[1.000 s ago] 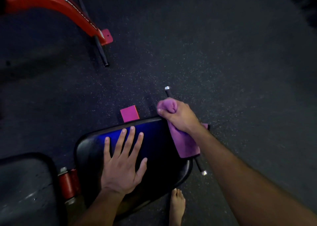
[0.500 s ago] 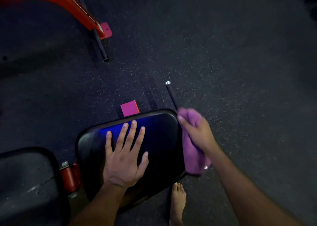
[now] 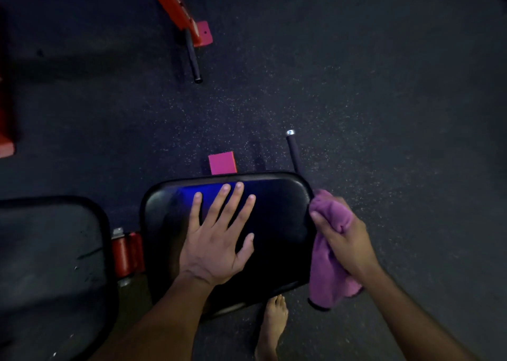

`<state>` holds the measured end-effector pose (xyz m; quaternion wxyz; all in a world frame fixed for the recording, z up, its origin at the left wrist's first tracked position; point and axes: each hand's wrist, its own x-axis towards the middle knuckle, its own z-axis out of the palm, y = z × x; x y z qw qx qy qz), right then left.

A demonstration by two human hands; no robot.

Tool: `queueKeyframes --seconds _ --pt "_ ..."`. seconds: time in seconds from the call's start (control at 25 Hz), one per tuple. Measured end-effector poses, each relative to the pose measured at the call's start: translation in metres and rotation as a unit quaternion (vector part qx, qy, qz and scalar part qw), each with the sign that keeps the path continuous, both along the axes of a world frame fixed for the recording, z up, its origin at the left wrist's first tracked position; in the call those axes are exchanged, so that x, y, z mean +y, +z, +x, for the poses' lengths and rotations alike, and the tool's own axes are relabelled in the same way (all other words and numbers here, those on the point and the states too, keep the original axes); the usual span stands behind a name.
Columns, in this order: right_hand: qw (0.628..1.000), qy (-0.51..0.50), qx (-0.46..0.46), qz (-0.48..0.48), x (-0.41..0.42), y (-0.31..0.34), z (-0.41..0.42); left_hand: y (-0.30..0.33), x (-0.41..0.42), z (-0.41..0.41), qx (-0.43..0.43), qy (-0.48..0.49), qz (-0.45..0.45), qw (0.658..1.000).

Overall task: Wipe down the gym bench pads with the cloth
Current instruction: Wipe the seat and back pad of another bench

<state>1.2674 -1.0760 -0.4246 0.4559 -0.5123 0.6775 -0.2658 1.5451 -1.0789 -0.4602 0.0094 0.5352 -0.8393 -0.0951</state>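
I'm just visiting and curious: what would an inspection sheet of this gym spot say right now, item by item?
Surface: dark speckled floor.
Job's things: black bench pad with a blue sheen near its far edge; purple cloth bunched at the pad's right edge, hanging below it; second black pad to the left, scuffed.
Clutter: nothing seen.
Hands: left hand flat on the bench pad, fingers spread; right hand grips the cloth.
Cables: nothing seen.
Surroundings: red hinge part between the pads; black handle bar with a silver tip; pink-looking block behind the pad; orange-red frame with a dark bar; a bare foot.
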Motion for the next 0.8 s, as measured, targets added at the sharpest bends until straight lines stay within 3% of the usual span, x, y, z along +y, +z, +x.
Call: queueKeyframes --seconds 0.16,0.28,0.4,0.56,0.68,0.8 --pt "0.991 0.098 0.080 -0.031 -0.054 0.005 0.000 0.002 0.002 -0.001 0.008 0.007 -0.006 1.000" --pt "0.954 0.218 0.189 -0.076 -0.104 -0.002 0.034 0.005 0.001 -0.002 0.018 0.012 -0.007 1.000" --pt "0.931 0.242 0.266 -0.063 -0.123 -0.007 0.054 0.002 0.000 0.001 0.031 0.015 -0.004 0.999" --pt "0.923 0.246 0.291 -0.047 -0.131 -0.006 0.061 0.003 0.001 -0.001 0.049 0.021 -0.004 0.999" --pt "0.919 0.248 0.305 0.027 -0.147 -0.011 0.068 0.001 0.002 -0.001 0.052 0.018 -0.001 0.998" --pt "0.908 0.308 0.261 0.111 -0.166 -0.019 0.067 0.000 0.003 0.000 0.049 0.017 0.001 0.999"
